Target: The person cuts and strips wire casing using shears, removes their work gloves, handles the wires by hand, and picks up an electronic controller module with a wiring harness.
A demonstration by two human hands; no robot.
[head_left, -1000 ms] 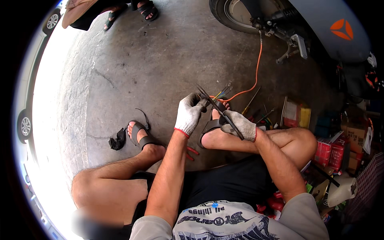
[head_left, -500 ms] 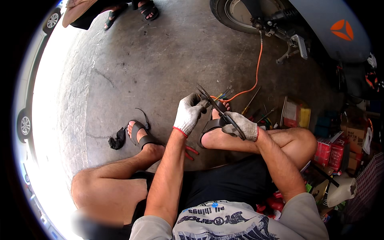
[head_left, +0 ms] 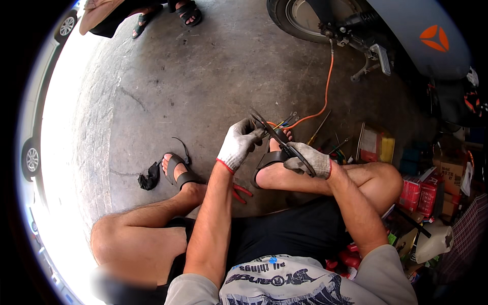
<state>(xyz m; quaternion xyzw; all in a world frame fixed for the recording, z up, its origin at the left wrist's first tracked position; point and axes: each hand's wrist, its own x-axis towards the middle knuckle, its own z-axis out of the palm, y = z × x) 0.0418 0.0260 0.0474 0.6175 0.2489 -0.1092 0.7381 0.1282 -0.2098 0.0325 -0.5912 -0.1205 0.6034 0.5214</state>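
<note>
Both my hands wear whitish work gloves with red cuffs. My left hand [head_left: 238,140] is closed round the upper part of a black cable [head_left: 273,133], beside thin coloured wires [head_left: 284,122] with metal lugs on their tips. My right hand [head_left: 310,158] grips the same cable lower down, where it slants toward me. An orange hose or cord [head_left: 325,96] curves from the wheel down behind the wires. Red-handled pliers [head_left: 241,193] lie on the floor below my hands, between my legs.
A scooter wheel [head_left: 300,20] and stand are at top right. Boxes [head_left: 450,173] and loose tools [head_left: 319,127] lie to my right. A black crumpled item [head_left: 148,178] is by my left sandal. Another person's sandalled feet [head_left: 190,12] are at top left; a white car [head_left: 38,127] stands beyond.
My left hand has shifted slightly left and down. My right hand has drifted a little rightward along with the forearm. Both keep their hold on the cable.
</note>
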